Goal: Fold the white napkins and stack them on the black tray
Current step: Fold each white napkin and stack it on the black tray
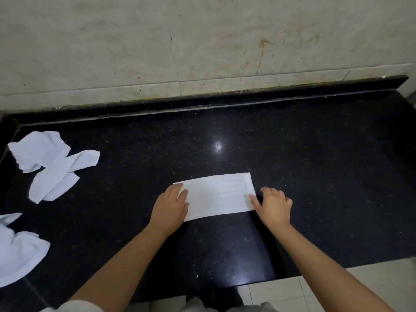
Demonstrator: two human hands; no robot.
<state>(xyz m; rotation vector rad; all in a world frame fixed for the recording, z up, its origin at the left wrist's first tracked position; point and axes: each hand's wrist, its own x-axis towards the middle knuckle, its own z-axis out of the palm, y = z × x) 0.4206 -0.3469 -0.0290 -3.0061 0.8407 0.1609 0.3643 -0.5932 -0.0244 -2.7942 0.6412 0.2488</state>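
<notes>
Both hands lie flat-fingered on the folded napkin [217,195]'s ends, gripping nothing; another napkin [18,246] is cut off left.

A plain home kitchen or utility corner, it seems — a polished black stone counter [292,143] set against a stained, marbled tile wall [202,41], with pale floor tiles [371,282] beyond the counter's near edge.
</notes>
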